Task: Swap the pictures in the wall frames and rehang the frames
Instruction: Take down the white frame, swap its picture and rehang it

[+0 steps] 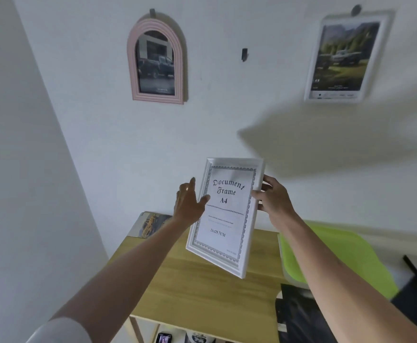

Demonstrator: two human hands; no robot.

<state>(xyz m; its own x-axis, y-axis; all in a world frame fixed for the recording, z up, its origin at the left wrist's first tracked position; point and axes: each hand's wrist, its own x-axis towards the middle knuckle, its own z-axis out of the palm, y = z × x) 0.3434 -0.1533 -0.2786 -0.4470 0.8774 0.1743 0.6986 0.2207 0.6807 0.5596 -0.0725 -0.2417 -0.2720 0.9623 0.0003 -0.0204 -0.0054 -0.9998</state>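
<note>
Two hands on the white document frame [224,216] over the wooden table [202,288] — right hand [274,201] pinching its edge, left hand [190,204] spread flat against it. Best to firm the left grip, then lift squarely toward the empty hook [244,54].

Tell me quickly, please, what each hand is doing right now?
Left hand: open, fingers spread, thumb resting on the left edge of the white document frame.
Right hand: closed on the frame's right edge, holding it up.
</note>
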